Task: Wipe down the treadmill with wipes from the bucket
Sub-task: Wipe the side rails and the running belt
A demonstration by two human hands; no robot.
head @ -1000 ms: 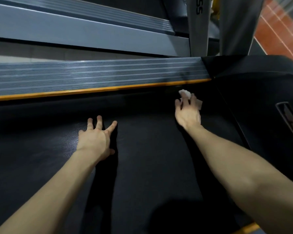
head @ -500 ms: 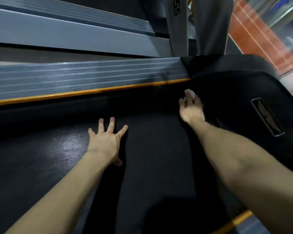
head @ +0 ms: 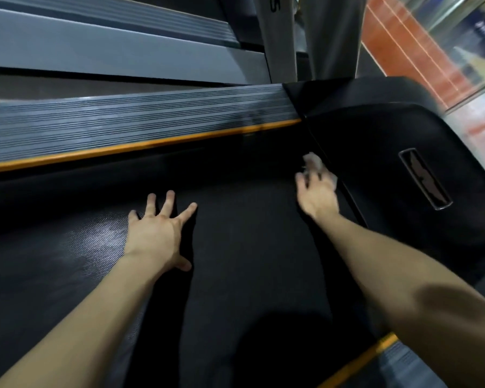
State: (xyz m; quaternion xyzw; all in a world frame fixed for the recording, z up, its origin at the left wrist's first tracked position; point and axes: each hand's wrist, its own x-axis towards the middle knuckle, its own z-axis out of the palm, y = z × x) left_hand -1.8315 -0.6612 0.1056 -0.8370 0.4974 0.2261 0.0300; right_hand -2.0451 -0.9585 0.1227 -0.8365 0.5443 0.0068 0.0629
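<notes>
While the left hand (head: 154, 236) stays flat on the belt (head: 249, 261), grip released and fingers spread, the right hand (head: 317, 194) has slid the white wipe (head: 312, 161) from the orange stripe (head: 140, 148) to the black hood (head: 375, 135) edge. It presses the wipe under straight, blurry fingers, so the far right corner looks nearly wiped.
</notes>
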